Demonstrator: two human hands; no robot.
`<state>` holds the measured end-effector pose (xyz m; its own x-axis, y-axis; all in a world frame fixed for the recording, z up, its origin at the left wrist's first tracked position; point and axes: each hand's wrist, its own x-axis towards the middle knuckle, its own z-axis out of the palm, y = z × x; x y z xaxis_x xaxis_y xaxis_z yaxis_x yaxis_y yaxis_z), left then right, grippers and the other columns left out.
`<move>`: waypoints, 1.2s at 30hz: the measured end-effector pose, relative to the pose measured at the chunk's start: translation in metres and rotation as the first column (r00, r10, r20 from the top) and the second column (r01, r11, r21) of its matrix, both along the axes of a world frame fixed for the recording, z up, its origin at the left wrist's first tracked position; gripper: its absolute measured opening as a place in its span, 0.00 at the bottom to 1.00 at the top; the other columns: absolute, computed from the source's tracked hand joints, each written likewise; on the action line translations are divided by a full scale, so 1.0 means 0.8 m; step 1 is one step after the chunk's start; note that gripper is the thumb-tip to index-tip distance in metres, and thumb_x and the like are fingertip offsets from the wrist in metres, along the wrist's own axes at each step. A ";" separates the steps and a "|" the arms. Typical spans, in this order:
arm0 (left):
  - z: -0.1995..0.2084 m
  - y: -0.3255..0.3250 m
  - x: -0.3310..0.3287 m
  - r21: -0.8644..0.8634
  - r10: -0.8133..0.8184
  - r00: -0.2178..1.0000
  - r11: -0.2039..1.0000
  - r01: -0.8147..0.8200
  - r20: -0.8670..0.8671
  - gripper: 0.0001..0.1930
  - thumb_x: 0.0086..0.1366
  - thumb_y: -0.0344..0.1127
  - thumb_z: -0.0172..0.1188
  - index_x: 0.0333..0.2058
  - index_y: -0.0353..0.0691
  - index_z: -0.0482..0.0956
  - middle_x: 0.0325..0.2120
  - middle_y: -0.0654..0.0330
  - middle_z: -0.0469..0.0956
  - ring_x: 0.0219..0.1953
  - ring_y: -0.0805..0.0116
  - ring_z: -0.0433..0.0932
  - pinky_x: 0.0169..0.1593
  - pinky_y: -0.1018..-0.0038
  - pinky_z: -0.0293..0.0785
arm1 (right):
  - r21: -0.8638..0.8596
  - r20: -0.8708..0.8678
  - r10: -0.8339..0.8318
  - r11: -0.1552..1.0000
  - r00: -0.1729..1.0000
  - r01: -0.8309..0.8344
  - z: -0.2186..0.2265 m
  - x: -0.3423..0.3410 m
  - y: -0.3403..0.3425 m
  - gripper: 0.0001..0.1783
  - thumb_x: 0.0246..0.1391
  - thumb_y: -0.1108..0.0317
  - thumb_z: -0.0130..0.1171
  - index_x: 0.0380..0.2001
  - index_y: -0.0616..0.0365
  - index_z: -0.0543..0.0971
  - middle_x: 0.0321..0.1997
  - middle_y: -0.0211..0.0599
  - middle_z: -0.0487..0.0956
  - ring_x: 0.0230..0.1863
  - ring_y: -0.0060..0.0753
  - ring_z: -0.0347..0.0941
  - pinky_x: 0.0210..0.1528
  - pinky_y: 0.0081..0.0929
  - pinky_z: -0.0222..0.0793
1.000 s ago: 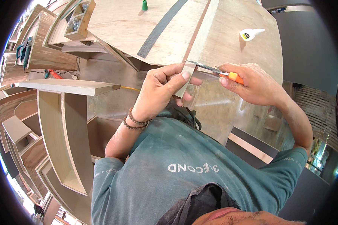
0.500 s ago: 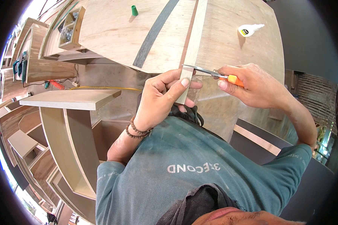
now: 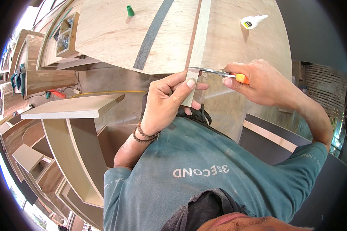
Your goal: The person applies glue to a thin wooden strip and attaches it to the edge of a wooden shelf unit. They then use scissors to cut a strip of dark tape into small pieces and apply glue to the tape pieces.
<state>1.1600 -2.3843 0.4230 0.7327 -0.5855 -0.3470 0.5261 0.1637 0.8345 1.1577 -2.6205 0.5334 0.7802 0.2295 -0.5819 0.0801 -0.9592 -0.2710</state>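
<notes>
My left hand (image 3: 166,94) is closed on the near end of a pale wood-grain edging strip (image 3: 198,46), thumb on top and fingers beneath. The strip runs away from me over the plywood tabletop (image 3: 108,38). In my right hand (image 3: 264,82) is a pair of scissors (image 3: 210,71) with orange handles, its grip partly hidden by my fingers. The blades lie across the strip just beyond my left thumb and look nearly closed. Left of the strip, a dark grey strip (image 3: 154,32) lies on the tabletop.
A white squeeze bottle (image 3: 253,22) lies at the tabletop's right, and a green conical cap (image 3: 130,10) stands farther left. A wooden box (image 3: 68,35) with small bags sits at the left edge. Cabinet carcasses (image 3: 71,107) stand at my left; dark panels (image 3: 273,134) lean at my right.
The scissor blades have come closer together across the strip, and my right hand has tightened and shifted slightly. My left hand keeps its hold. The whole view has moved a little.
</notes>
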 end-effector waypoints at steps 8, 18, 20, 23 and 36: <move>-0.007 0.003 -0.003 -0.034 -0.004 1.000 0.999 0.004 0.002 0.21 0.75 0.38 0.56 0.59 0.29 0.77 0.42 0.49 0.86 0.27 0.75 0.83 0.27 0.82 0.78 | -0.027 0.032 -0.010 1.000 0.999 0.010 -0.008 -0.012 0.003 0.28 0.70 0.40 0.47 0.36 0.57 0.78 0.23 0.50 0.80 0.31 0.59 0.80 0.37 0.52 0.72; -0.008 0.014 -0.014 -0.070 0.005 1.000 0.997 -0.007 -0.025 0.21 0.76 0.39 0.57 0.59 0.27 0.75 0.45 0.47 0.85 0.37 0.68 0.87 0.38 0.74 0.84 | 0.087 0.181 -0.190 0.980 0.965 0.177 -0.002 -0.012 -0.002 0.24 0.65 0.44 0.58 0.46 0.55 0.81 0.21 0.48 0.79 0.28 0.54 0.80 0.32 0.46 0.72; -0.016 0.016 -0.017 -0.076 0.040 0.998 0.996 -0.043 -0.042 0.22 0.76 0.39 0.56 0.60 0.27 0.74 0.47 0.46 0.84 0.41 0.65 0.86 0.42 0.72 0.85 | 0.152 0.327 -0.161 0.982 0.931 0.116 -0.012 -0.009 -0.001 0.23 0.63 0.47 0.61 0.50 0.53 0.81 0.23 0.46 0.80 0.28 0.51 0.81 0.32 0.44 0.73; -0.034 0.018 -0.019 -0.112 0.004 0.995 0.994 -0.016 -0.100 0.22 0.77 0.39 0.54 0.60 0.27 0.73 0.50 0.45 0.83 0.46 0.62 0.85 0.47 0.69 0.85 | 0.145 0.550 -0.014 0.986 0.835 -0.079 -0.051 -0.009 0.019 0.23 0.60 0.51 0.64 0.54 0.51 0.81 0.26 0.41 0.82 0.28 0.46 0.82 0.32 0.41 0.74; -0.062 0.028 -0.029 -0.323 -0.166 0.927 0.945 0.051 -0.337 0.20 0.78 0.37 0.52 0.59 0.27 0.74 0.50 0.49 0.82 0.51 0.62 0.84 0.56 0.67 0.83 | -0.128 0.811 0.315 0.918 0.493 -0.375 -0.080 -0.055 0.048 0.21 0.46 0.57 0.70 0.41 0.58 0.85 0.23 0.26 0.77 0.22 0.27 0.73 0.23 0.26 0.65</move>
